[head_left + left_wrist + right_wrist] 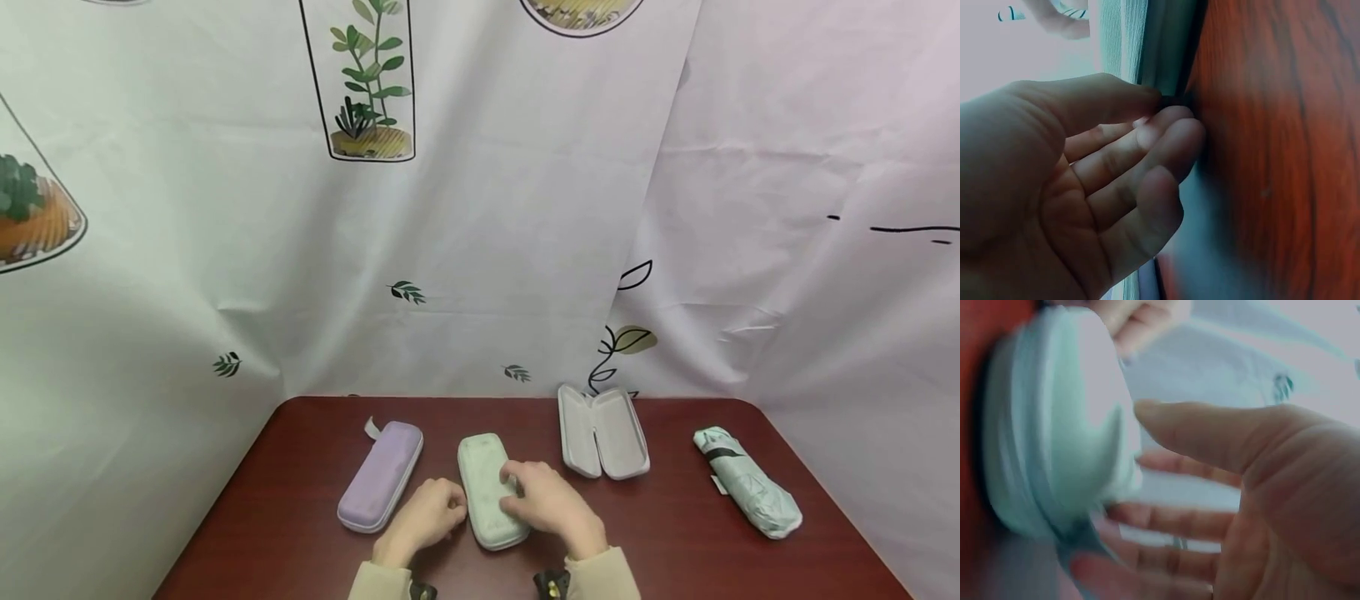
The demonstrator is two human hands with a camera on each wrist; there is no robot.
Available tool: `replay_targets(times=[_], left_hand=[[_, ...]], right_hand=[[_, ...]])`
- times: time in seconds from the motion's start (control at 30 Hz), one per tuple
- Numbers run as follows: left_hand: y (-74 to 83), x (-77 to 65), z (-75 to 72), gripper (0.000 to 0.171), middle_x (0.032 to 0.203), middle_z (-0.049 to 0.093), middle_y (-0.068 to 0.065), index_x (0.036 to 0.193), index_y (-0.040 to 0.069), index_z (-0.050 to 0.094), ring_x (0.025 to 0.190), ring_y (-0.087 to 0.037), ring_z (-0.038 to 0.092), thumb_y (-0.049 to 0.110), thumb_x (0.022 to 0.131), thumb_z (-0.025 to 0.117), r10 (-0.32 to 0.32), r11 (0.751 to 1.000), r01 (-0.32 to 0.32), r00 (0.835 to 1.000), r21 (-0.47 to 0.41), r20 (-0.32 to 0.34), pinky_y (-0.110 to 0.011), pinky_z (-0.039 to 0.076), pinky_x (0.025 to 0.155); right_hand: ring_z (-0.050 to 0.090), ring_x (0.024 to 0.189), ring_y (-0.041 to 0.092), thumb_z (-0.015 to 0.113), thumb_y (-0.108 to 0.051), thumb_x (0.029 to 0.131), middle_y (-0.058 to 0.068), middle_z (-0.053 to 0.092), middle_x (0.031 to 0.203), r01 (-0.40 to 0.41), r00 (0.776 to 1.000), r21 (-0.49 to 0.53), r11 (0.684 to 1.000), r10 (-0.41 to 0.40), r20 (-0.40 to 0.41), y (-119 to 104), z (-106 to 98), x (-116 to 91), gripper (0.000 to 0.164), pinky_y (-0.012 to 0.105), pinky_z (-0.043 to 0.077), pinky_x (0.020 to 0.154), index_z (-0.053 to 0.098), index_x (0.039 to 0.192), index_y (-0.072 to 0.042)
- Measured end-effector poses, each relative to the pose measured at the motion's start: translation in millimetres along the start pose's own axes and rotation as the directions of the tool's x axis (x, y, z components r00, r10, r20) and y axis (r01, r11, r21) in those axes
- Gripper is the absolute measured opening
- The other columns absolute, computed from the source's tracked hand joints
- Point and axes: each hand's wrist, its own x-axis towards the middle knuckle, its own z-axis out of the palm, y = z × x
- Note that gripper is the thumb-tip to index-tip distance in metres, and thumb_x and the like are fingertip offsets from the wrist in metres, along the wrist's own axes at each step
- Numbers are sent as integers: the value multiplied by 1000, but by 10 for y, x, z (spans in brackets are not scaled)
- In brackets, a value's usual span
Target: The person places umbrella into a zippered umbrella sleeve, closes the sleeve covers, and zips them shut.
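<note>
A pale green zip case lies closed on the table in front of me. My left hand is at its left side with curled fingers. In the left wrist view, the thumb and forefinger of this hand pinch a small dark piece, apparently the zipper pull, low against the case's side. Over the right part of the case is my right hand, its fingers spread and loosely bent. The right wrist view shows its thumb tip close to the case's top; whether it touches is unclear.
A lilac zip case lies to the left, closed, with a strap at its far end. Behind on the right, a white case lies spread open. A folded mint umbrella is at the far right of the dark red table.
</note>
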Motion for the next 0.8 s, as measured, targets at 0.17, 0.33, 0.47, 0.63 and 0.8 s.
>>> replay_targets(times=[0.17, 0.33, 0.47, 0.63, 0.8], left_hand=[[-42, -12, -39, 18, 56, 53, 11, 71, 14, 63, 43, -1, 51, 2, 86, 64, -11, 1000, 11, 1000, 23, -2, -24, 43, 50], [-49, -5, -61, 14, 57, 51, 12, 77, 14, 66, 46, -2, 49, 5, 88, 64, -17, 997, 17, 1000, 70, -2, -25, 41, 50], [-44, 4, -86, 11, 62, 52, 12, 79, 16, 69, 54, -5, 46, 8, 88, 66, -14, 989, 18, 1000, 143, -24, -28, 40, 54], [-49, 4, -90, 10, 73, 61, 10, 81, 18, 69, 64, -7, 51, 12, 88, 68, 6, 974, 9, 998, 227, -65, -34, 44, 59], [-122, -43, -113, 16, 70, 62, 7, 73, 16, 65, 63, -9, 55, 7, 85, 70, 44, 960, -9, 992, 280, -122, -33, 45, 57]], right_hand=[[56, 70, 9, 65, 6, 82, -5, 60, 79, 89, 996, -9, 996, -89, -14, 121, -134, 21, 33, 30, 48, 66, 65, 114, -5], [55, 99, 14, 66, 7, 74, 1, 61, 110, 126, 988, -106, 986, -115, 103, 68, -146, 85, 54, 34, 46, 86, 66, 124, -13], [51, 102, 12, 62, 10, 66, -3, 56, 114, 134, 973, -120, 984, -108, 205, 4, -103, 171, 69, 27, 43, 84, 66, 127, -22], [51, 100, 18, 66, 14, 67, -1, 56, 112, 101, 982, -222, 970, -61, 180, 43, -68, 178, 73, 33, 45, 83, 65, 130, -25], [47, 117, 31, 84, -5, 65, 12, 49, 130, 186, 975, -350, 918, -127, 182, 97, 85, 159, 85, 48, 44, 92, 53, 140, -28]])
